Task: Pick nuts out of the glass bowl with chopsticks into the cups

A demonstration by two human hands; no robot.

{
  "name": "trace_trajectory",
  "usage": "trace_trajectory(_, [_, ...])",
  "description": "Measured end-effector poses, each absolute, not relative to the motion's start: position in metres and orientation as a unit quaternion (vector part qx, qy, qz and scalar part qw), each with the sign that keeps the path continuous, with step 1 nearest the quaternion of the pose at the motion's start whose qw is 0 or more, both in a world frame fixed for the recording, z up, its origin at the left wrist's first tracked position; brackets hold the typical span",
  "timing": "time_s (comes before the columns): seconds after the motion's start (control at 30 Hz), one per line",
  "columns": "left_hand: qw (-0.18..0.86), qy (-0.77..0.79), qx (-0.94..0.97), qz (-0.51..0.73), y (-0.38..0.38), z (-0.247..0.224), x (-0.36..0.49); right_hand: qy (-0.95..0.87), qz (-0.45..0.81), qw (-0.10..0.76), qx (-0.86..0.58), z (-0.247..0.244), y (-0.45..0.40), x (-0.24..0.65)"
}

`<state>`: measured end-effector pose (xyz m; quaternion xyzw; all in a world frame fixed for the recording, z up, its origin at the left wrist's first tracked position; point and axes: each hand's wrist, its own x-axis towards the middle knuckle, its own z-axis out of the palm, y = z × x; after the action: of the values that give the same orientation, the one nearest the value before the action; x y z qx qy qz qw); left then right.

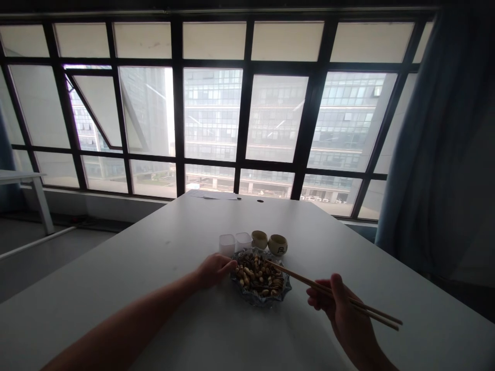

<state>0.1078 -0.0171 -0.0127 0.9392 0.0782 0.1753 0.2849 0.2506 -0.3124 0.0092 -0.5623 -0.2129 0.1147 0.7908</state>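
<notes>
Table (185, 309) with bowl (260, 300), two hands at work

The bowl's left rim is pinched by the left hand (215, 269). By the right hand (336, 301), closed and apart from the bowl, chopsticks (305, 280) are gripped, angled leftward. White cups (227, 245) and tan cups (277, 245) are set behind. Nuts (253, 273), in the bowl, are met by the chopstick tips.

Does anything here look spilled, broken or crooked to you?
Nothing on the table stands out: the glass bowl of peanuts sits upright, its rim at the left hand, and the cups behind stand upright too. Only one window pane hangs at a slant, unlike its neighbours, but it looks simply opened.
</notes>
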Motion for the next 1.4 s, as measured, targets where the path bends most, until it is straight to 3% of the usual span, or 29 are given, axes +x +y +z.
trace_trajectory(0.43, [0.241, 0.082, 0.948, 0.191, -0.015, -0.017, 0.106, -0.339, 0.082, 0.727, -0.591, 0.019, -0.316, 0.222])
trace_trajectory(0.77, [0.044, 0.144, 0.878, 0.454, -0.008, -0.019, 0.108, -0.320, 0.105, 0.730, -0.594, 0.029, -0.319, 0.223])
trace_trajectory(0.93, [0.103, 0.189, 0.877, 0.430, 0.015, -0.031, 0.117, -0.332, 0.117, 0.722, -0.596, 0.030, -0.318, 0.218])
trace_trajectory(1.13, [0.213, 0.132, 0.874, 0.417, 0.025, -0.036, 0.121, -0.342, 0.115, 0.720, -0.593, 0.028, -0.317, 0.221])
trace_trajectory(1.4, [0.178, 0.052, 0.862, 0.472, 0.016, -0.032, 0.117, -0.360, 0.103, 0.722, -0.582, 0.021, -0.318, 0.228])
